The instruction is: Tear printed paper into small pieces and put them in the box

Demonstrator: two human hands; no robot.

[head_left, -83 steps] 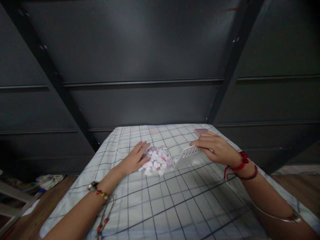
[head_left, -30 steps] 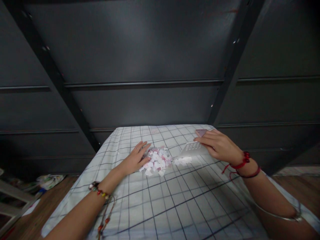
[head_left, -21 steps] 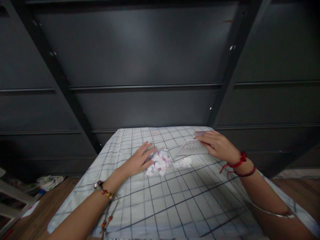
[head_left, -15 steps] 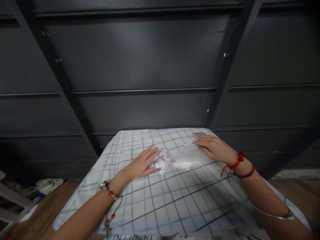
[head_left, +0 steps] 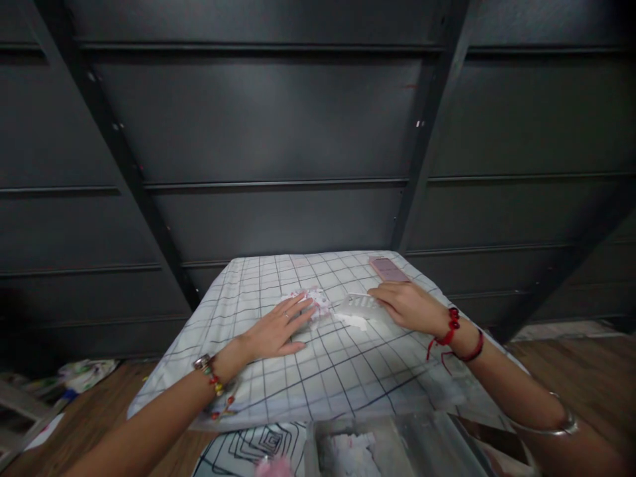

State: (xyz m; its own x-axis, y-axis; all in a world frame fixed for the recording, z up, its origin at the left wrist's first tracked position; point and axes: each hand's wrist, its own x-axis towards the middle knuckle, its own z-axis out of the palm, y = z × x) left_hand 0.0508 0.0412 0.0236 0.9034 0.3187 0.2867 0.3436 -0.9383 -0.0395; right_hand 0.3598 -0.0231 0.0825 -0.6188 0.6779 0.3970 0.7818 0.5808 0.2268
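Note:
My left hand (head_left: 276,326) lies flat, fingers spread, over a small heap of white and pink paper bits (head_left: 315,301) on the checked cloth (head_left: 318,371). My right hand (head_left: 410,306) grips a white slotted plastic card (head_left: 358,305), its lower edge down on the cloth next to a few loose white bits (head_left: 354,320). The two hands sit on either side of the heap, a short gap apart.
A pink flat phone-like object (head_left: 388,269) lies at the cloth's far right corner. A clear plastic box (head_left: 392,447) holding white bits sits at the near edge. Dark metal panels and slanted struts (head_left: 124,165) rise behind. Wooden floor shows at both sides.
The view has tipped down, bringing the clear box into sight. My left hand has slid over the heap. The card in my right hand has swept left, pushing loose bits toward the heap.

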